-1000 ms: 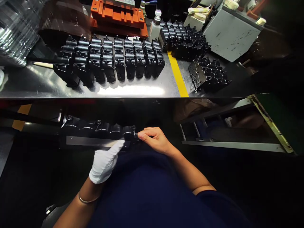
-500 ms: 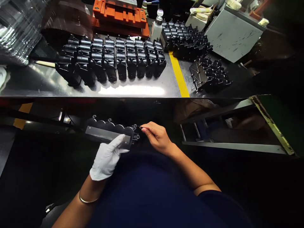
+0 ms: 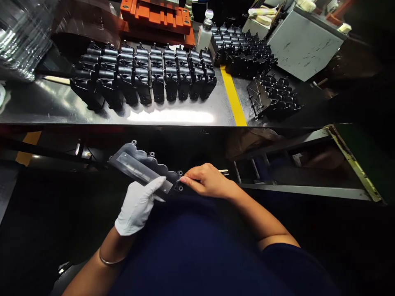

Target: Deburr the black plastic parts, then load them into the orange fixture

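Since you have tipped the black housing more steeply, its left end sits higher and its flat strip catches more light; the eyeleted right end is probably where you are working. It is held in front of the steel surface. Your left hand, in white fabric, has its fingers closed on the lower edge; your bare right hand pinches a slim, pale-ended tool. The housing's upper rim is scalloped, plastic-looking.
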A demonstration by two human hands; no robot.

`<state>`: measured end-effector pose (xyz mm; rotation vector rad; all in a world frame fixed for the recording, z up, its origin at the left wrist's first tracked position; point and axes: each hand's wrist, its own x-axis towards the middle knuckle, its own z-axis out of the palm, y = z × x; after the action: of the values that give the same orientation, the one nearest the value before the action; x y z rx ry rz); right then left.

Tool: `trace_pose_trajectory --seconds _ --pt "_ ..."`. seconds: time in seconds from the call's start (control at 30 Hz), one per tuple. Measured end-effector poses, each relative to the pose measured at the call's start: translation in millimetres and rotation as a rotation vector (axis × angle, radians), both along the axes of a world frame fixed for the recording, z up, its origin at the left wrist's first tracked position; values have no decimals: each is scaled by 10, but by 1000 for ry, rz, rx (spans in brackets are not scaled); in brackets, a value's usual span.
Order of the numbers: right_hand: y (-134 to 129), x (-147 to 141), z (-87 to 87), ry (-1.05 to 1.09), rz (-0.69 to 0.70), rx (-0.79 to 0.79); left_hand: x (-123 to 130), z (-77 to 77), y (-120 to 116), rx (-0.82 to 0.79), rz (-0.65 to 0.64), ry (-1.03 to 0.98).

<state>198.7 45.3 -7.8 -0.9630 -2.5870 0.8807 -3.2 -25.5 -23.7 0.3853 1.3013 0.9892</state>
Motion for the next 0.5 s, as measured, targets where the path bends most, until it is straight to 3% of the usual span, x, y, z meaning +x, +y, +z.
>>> trace_pose_trajectory --seconds 0.07,0.13,0.33,0.5 --pt "69 89 72 -48 221 -79 21 45 47 -21 -33 -43" --pt "108 146 118 -58 348 -96 33 79 95 -24 -59 -112" --pt "98 132 79 15 184 137 -2 55 153 -30 -59 -218" --pt "92 101 40 -19 195 207 5 64 151 -87 -49 -214"
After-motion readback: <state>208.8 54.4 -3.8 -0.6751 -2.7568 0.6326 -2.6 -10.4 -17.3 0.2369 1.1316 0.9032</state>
